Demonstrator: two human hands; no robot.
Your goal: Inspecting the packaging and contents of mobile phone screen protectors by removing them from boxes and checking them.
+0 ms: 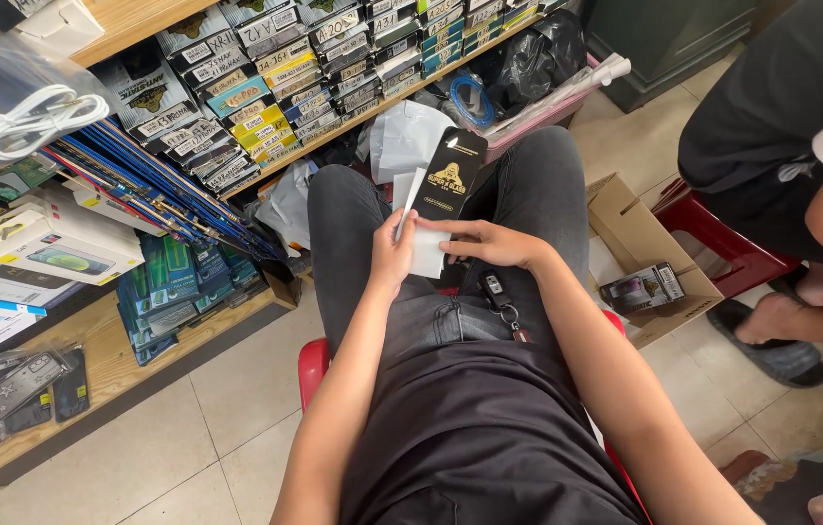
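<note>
Car key (496, 288) on lap; cardboard box (626, 228) right.

Black short-sleeved shirt (470, 428), loose over the torso; dark grey jeans (528, 185), faded at the thighs, pocket seam showing; forearms bare, no watch or rings visible; car key fob (495, 289) on a ring at the waist.

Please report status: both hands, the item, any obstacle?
Left hand and right hand pinch white sheet over lap. Black packet behind it. Key fob on thigh.
</note>
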